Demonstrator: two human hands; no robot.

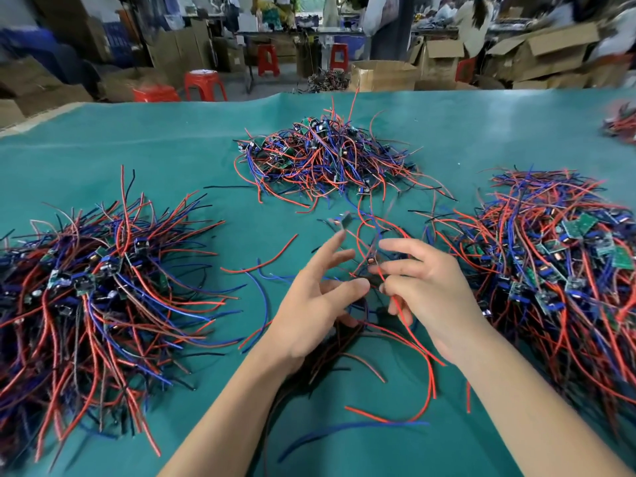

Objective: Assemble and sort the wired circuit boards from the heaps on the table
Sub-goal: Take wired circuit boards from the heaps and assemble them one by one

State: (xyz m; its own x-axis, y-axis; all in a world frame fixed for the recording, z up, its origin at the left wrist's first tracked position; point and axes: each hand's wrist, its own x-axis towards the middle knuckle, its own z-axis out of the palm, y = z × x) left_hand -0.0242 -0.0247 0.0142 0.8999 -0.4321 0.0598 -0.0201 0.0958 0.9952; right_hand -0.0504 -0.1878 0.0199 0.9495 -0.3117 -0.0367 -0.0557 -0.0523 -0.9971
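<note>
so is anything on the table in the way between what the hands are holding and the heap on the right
Nothing solid. The right hand pinches a red wire, and only bare green cloth with a few loose wire ends lies between it and the right heap. The left hand is on the opposite side.

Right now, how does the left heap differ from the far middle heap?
The left heap is wider, its wires fanned out in roughly one direction; the far middle heap is smaller, a loose tangle with wires sticking up. The left heap lies beside the left hand; the far middle heap lies beyond both hands. Both hold red and blue wired boards.
</note>
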